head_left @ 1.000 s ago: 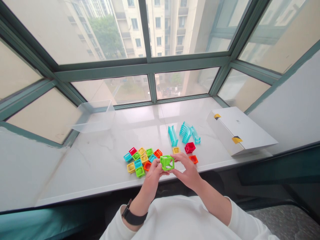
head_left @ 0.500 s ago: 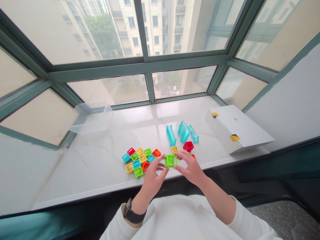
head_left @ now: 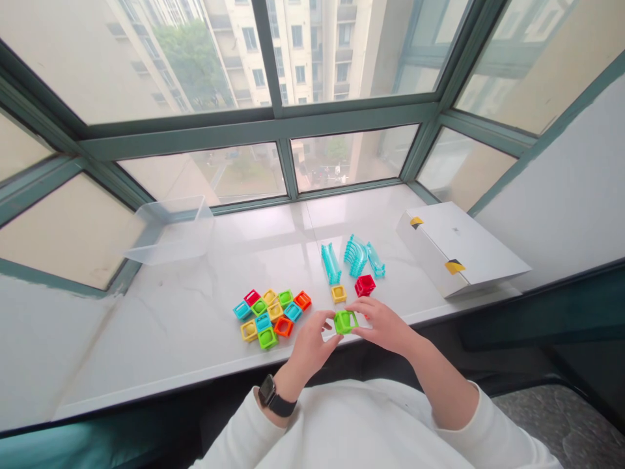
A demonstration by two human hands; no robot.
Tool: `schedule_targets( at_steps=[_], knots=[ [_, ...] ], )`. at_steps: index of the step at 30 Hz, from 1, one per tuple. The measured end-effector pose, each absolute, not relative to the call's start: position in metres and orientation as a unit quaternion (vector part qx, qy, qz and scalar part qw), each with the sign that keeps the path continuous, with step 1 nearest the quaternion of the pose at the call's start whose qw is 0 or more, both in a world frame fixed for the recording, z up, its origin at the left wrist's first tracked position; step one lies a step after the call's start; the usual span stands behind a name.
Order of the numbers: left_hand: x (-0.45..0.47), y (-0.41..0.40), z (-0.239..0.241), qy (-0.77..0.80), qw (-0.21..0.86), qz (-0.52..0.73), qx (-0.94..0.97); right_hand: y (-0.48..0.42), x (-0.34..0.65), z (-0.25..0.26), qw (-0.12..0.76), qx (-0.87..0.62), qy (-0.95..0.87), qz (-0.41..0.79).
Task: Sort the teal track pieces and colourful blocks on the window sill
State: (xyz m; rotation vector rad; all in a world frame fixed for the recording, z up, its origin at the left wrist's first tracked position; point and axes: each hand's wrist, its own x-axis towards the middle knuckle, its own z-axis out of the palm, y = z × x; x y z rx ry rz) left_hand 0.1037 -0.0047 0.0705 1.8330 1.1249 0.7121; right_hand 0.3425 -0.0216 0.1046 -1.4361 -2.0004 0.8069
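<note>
A green hollow cube block (head_left: 345, 321) sits between my two hands near the front edge of the white marble sill (head_left: 195, 312). My left hand (head_left: 312, 345) pinches its left side with thumb and fingers. My right hand (head_left: 383, 324) grips its right side, fingers curled over it. A cluster of several coloured square blocks (head_left: 271, 312) lies just left of my left hand. A yellow block (head_left: 338, 294) and a red cube (head_left: 364, 285) lie just beyond my hands.
Turquoise curved track pieces (head_left: 352, 257) lie behind the red cube. A white cardboard box (head_left: 459, 251) rests at the right end of the sill. A clear plastic bin (head_left: 170, 228) stands at the back left by the window frame.
Both hands have lowered the green cube and shifted it slightly right toward the sill; the orange block by my right hand is now hidden. The view has tilted a little.
</note>
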Motion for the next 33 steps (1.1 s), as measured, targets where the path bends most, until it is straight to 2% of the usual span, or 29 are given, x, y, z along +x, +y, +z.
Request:
schedule_targets(
  at_steps=[7, 15, 33],
  knots=[
    [0.120, 0.006, 0.048, 0.453, 0.364, 0.228, 0.781, -0.013, 0.344, 0.076, 0.219, -0.577, -0.755, 0.221],
    [0.134, 0.013, 0.021, 0.489, 0.305, 0.159, 0.802, -0.006, 0.339, 0.055, 0.110, -0.625, -0.754, 0.172],
    [0.133, 0.018, 0.006, 0.506, 0.303, 0.113, 0.800, 0.000, 0.334, 0.037, 0.071, -0.639, -0.746, 0.172]
  ],
)
